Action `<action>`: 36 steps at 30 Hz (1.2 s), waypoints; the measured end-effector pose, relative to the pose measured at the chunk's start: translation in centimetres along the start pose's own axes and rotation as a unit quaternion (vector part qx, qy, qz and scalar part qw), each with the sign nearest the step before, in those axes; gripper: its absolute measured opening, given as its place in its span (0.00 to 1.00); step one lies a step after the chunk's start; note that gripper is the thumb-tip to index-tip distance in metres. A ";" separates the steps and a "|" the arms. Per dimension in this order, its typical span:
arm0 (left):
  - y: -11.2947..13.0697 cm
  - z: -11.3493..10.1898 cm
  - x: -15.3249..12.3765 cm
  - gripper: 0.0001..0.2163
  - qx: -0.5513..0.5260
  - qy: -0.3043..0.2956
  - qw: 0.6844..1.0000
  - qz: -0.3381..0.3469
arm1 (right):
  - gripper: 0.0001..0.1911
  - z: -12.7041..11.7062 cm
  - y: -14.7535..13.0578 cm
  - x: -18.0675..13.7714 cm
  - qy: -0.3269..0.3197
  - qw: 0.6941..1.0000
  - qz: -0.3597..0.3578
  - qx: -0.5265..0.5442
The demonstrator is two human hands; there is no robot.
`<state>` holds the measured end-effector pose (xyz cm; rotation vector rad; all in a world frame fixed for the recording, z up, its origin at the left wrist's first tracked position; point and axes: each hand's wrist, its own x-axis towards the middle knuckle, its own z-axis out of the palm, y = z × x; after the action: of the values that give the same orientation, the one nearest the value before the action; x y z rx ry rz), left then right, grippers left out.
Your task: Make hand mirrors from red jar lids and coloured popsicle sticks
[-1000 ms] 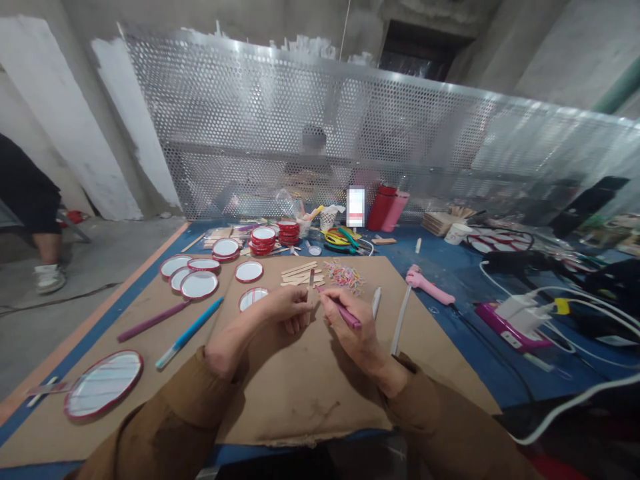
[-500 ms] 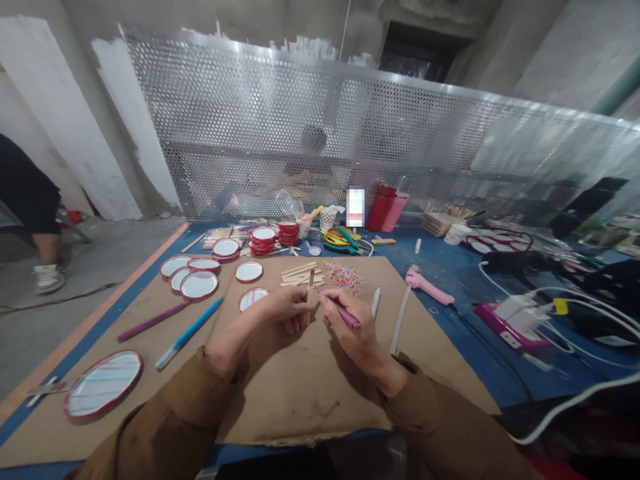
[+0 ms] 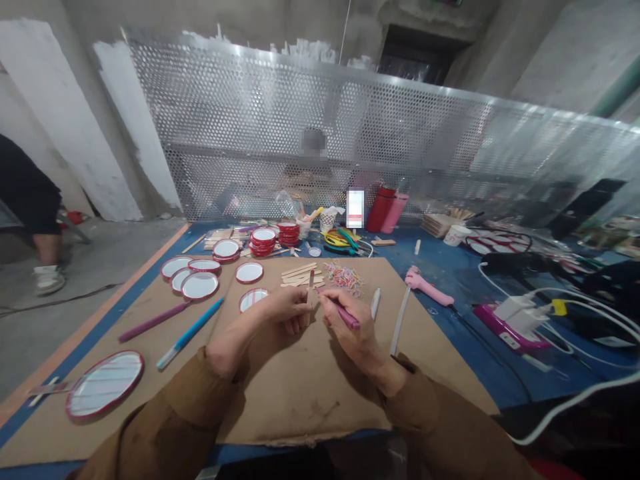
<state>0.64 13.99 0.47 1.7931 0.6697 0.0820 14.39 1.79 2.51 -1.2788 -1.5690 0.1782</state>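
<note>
My left hand (image 3: pixel 286 309) is closed round a thin wooden stick (image 3: pixel 311 279) that stands upright over the brown cardboard sheet (image 3: pixel 300 393). My right hand (image 3: pixel 353 330) grips a purple marker (image 3: pixel 344 313) like a pen, with its tip against the stick. More flat wooden sticks (image 3: pixel 301 273) lie just beyond my hands, beside a heap of small coloured rubber bands (image 3: pixel 345 276).
Several red-rimmed round lids (image 3: pixel 199 285) lie at the left, with one larger lid (image 3: pixel 104 385) near the front edge. A purple marker (image 3: pixel 153 321) and a blue marker (image 3: pixel 189 333) lie left of my arm. A pink tool (image 3: pixel 429 286), a power strip (image 3: pixel 505 331) and cables are at the right.
</note>
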 end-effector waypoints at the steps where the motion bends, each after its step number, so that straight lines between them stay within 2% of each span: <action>1: 0.0 0.0 0.0 0.14 -0.004 0.001 1.000 0.005 | 0.10 0.0 0.0 0.0 0.001 1.000 0.000 0.002; 8: 0.0 0.1 -0.2 0.15 -0.009 0.011 1.000 0.014 | 0.09 -0.1 0.0 0.1 -0.006 1.000 -0.023 -0.005; 25: -0.1 0.0 -0.1 0.16 -0.011 0.007 1.000 0.019 | 0.10 0.1 0.0 -0.1 -0.009 1.000 0.009 -0.008; 36: 0.3 0.0 -0.4 0.12 0.008 0.011 1.000 0.009 | 0.10 -0.1 -0.2 -0.1 -0.012 1.000 0.000 -0.002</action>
<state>0.44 13.71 0.83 1.8166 0.6724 0.1095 14.34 1.62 2.62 -1.2850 -1.5903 0.1907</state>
